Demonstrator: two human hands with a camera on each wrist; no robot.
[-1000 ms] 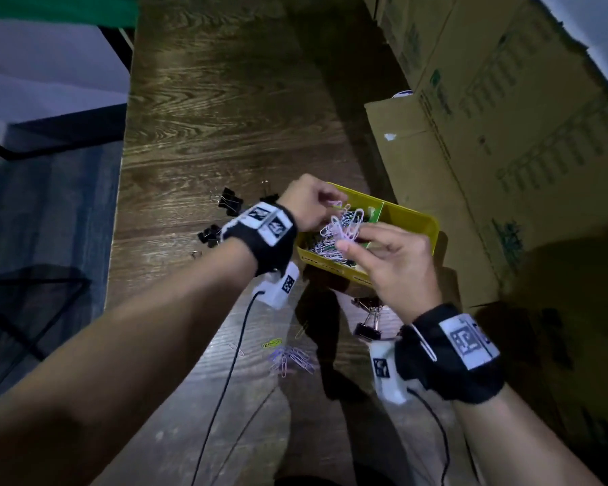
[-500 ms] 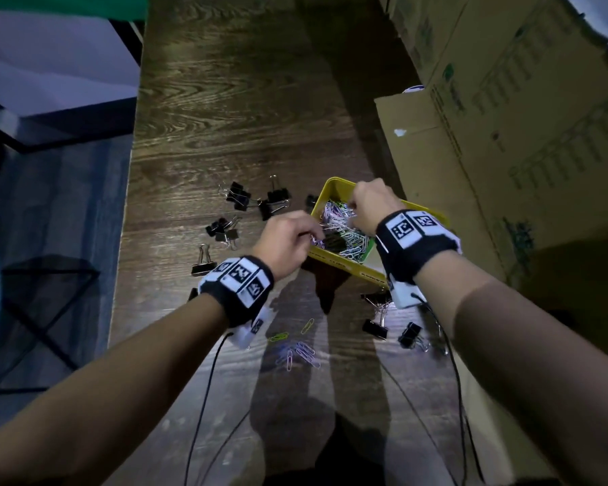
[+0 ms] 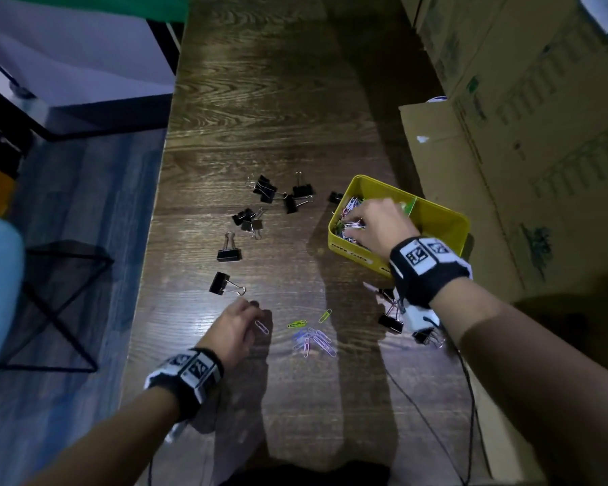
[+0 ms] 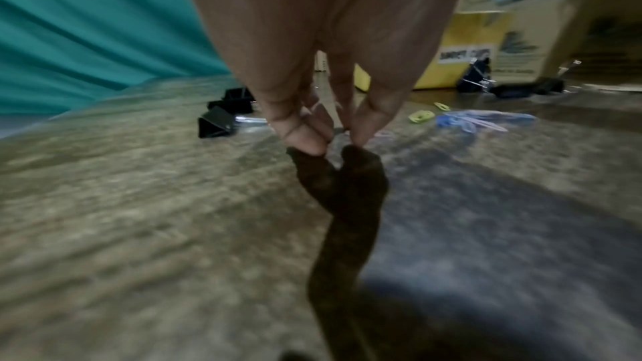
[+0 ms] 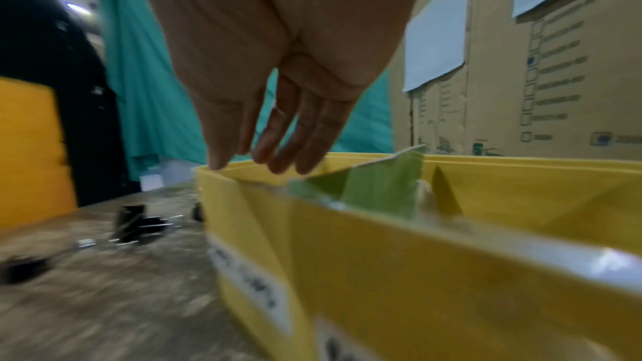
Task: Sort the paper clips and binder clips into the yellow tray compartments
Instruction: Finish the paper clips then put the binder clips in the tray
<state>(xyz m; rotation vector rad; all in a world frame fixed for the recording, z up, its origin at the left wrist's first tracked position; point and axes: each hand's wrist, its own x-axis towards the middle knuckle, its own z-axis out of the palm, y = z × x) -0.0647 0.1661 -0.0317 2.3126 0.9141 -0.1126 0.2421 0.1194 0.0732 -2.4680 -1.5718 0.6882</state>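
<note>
Here the left hand (image 3: 234,326) pinches toward the table (image 3: 278,100); right hand (image 3: 383,219) spread over the yellow tray (image 3: 443,219).

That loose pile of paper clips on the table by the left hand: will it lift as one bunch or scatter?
The paper clips lie thin, flat and overlapping, so some probably snag and lift together while others drop. They look light; a push would likely slide them across the glossy table.

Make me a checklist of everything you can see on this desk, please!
Surface: dark wooden table.
Job's things: yellow tray with paper clips inside; loose paper clips and black binder clips on the table.
Clutter: nothing seen.
Hands: left hand low over the table by a pink paper clip; right hand reaching into the tray.
Cables: black wires from the wristbands.
Surroundings: cardboard boxes, blue floor.
</note>
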